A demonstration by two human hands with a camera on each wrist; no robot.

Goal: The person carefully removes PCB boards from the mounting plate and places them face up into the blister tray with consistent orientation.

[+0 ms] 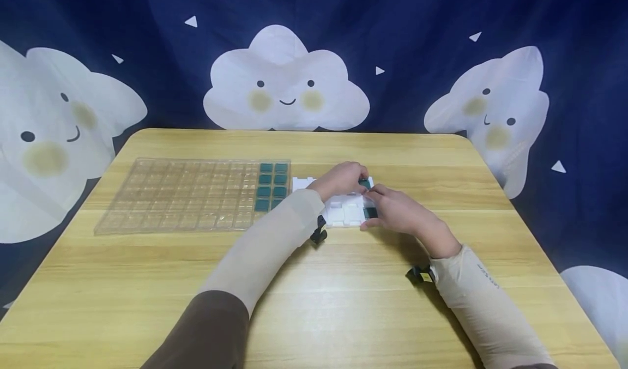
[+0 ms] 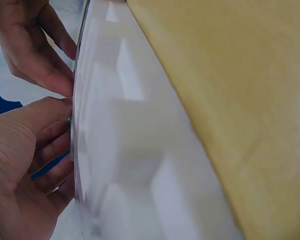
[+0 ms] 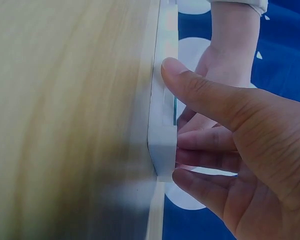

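Note:
A white tray [image 1: 343, 211] with square recesses lies on the table, seen edge-on in both wrist views. Small dark green square pieces sit at its right end, one of them a near green piece [image 1: 370, 212]. My left hand [image 1: 340, 178] reaches over the tray, thumb and fingers around the far green piece [image 1: 364, 183]; their exact contact is partly hidden. My right hand [image 1: 399, 211] holds the tray's right end, its thumb [image 3: 190, 87] at the near side and its fingertips beside the left hand's. The left wrist view shows both hands' fingertips at the tray's upper face.
Left of the white tray lies a large clear plastic tray [image 1: 181, 194] divided into many compartments. Several green pieces [image 1: 265, 179] fill its right-hand columns, partly covered by the left sleeve. The wooden table [image 1: 314, 303] ends at a dark blue curtain [image 1: 402, 9] with cloud prints.

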